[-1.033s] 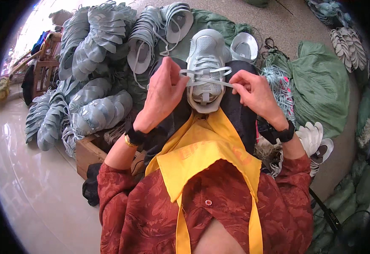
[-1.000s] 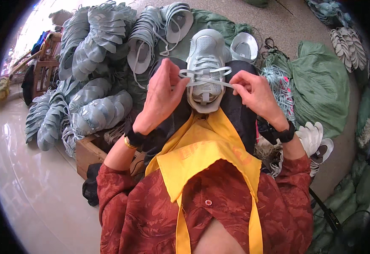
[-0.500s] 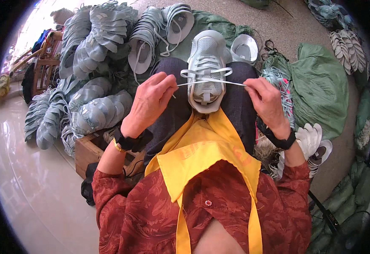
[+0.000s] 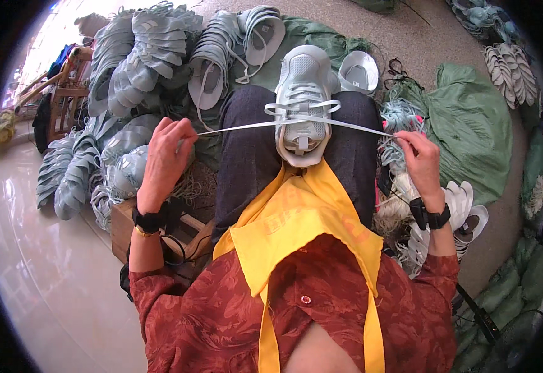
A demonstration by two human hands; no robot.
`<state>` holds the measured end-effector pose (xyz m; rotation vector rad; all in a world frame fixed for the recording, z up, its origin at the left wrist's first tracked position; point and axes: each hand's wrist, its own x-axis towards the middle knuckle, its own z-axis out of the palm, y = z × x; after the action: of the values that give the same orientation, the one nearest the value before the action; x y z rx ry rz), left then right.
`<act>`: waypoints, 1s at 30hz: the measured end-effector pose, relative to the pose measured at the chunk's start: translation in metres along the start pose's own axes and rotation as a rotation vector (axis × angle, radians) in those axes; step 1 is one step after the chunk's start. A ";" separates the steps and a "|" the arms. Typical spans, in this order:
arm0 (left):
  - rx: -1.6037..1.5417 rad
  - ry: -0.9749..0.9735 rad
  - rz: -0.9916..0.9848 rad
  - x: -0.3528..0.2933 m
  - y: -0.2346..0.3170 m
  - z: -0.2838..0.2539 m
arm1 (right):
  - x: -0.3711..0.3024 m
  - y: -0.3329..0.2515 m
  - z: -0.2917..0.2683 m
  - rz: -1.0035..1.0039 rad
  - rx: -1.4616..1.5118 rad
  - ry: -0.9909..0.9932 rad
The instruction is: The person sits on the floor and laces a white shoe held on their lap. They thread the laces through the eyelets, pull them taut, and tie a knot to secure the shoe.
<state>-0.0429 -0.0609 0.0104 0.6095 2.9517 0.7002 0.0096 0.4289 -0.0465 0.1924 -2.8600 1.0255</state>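
Observation:
Between my knees rests a pale grey-green shoe upper (image 4: pixel 303 93), its toe pointing away from me. A white shoelace (image 4: pixel 240 127) threads through its eyelets and crosses over the tongue, with a loop sticking out on each side. My left hand (image 4: pixel 170 155) pinches one lace end out to the left. On the right, my right hand (image 4: pixel 419 158) pinches the other end between thumb and fingers. Both lengths are stretched nearly straight. A yellow apron (image 4: pixel 302 224) covers my lap just below the shoe.
Stacks of pale shoe uppers (image 4: pixel 150 59) lie at the left and far left. A wooden crate (image 4: pixel 122 230) stands by my left forearm. At the right are a green sack (image 4: pixel 470 130), a bundle of loose laces (image 4: pixel 395 152) and white shoe pieces (image 4: pixel 460 202).
My hands have moved apart, the left outward to the left and the right outward to the right. Longer stretches of lace now show on both sides; the shoe has stayed put.

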 end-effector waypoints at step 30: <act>-0.187 -0.234 -0.043 0.056 0.016 -0.053 | 0.067 0.005 -0.026 0.399 0.418 -0.649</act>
<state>-0.0959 -0.0478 0.0672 0.5674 2.6410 0.8273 -0.0560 0.4434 -0.0203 -0.0345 -3.2711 1.9570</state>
